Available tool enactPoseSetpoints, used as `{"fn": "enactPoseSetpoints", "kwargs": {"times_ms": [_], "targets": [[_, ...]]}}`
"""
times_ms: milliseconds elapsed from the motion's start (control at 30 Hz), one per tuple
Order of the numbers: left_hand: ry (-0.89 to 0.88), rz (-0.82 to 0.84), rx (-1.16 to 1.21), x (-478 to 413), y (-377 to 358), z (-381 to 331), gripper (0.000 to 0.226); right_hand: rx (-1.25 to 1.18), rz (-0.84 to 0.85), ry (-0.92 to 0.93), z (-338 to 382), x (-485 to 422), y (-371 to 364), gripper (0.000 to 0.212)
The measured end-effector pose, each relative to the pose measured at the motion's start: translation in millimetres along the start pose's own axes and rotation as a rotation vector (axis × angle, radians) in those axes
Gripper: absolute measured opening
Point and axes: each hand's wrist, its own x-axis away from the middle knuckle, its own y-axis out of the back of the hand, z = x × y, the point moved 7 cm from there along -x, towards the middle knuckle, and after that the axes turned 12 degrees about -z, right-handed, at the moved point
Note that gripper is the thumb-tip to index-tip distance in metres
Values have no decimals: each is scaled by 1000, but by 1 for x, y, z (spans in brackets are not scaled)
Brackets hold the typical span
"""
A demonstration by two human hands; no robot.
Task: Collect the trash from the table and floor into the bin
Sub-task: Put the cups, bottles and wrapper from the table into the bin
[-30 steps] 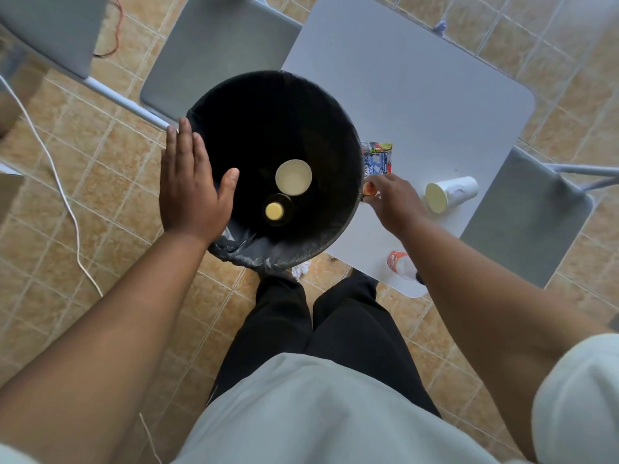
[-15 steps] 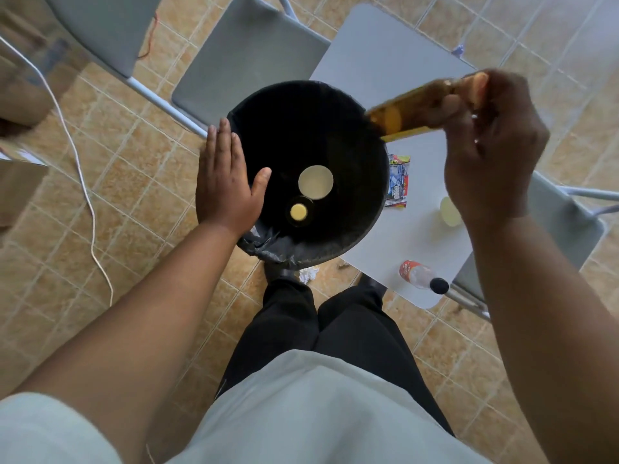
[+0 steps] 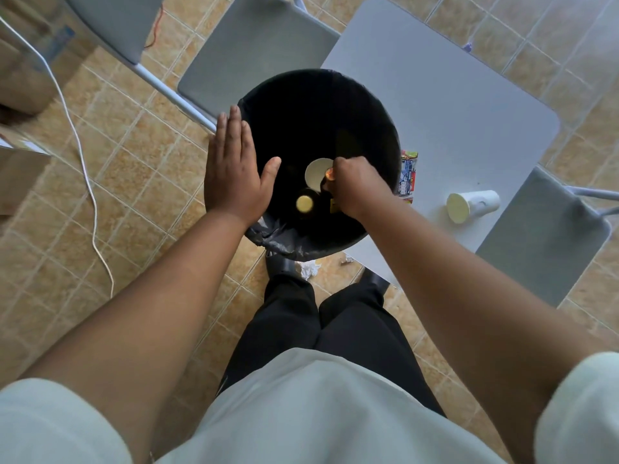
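A black bin (image 3: 301, 78) with a dark liner stands against the grey table (image 3: 435, 105). My left hand (image 3: 232, 172) lies flat on the bin's left rim, fingers straight and thumb apart. My right hand (image 3: 358, 189) is inside the bin's mouth, closed around an amber bottle (image 3: 330, 174) with an orange cap that points down into the bin. Deeper in the bin lie a white cup (image 3: 315, 172) and a yellow-topped item (image 3: 304, 203). On the table, a colourful snack wrapper (image 3: 409, 177) lies by the bin and a white paper cup (image 3: 472, 205) lies on its side.
Crumpled paper (image 3: 310, 269) lies on the tiled floor by my feet, with a smaller scrap (image 3: 346, 259) beside it. Grey chairs stand behind the bin (image 3: 254, 51), at the right (image 3: 542, 242) and at the far left (image 3: 110, 21). A white cable (image 3: 80, 155) crosses the floor at the left.
My right hand took the amber bottle from the table, lifted it over the bin, and has now lowered it into the bin's mouth. My left hand stayed on the rim.
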Motion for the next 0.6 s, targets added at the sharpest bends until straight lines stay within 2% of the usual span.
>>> {"fn": "enactPoseSetpoints", "kwargs": {"times_ms": [200, 300, 400, 500, 600], "targets": [[5, 7, -6, 0, -1, 1, 75, -72, -156, 4, -6, -10, 5, 17], [5, 7, -5, 1, -1, 1, 75, -104, -255, 71, -4, -4, 19, 26], [6, 10, -6, 1, 0, 1, 75, -206, -448, 161, -2, 11, 42, 42], [5, 10, -8, 1, 0, 1, 76, -309, -685, 235, -9, 30, 71, 39], [0, 5, -10, 1, 1, 1, 76, -369, -850, 221, -32, 39, 88, 35]]}}
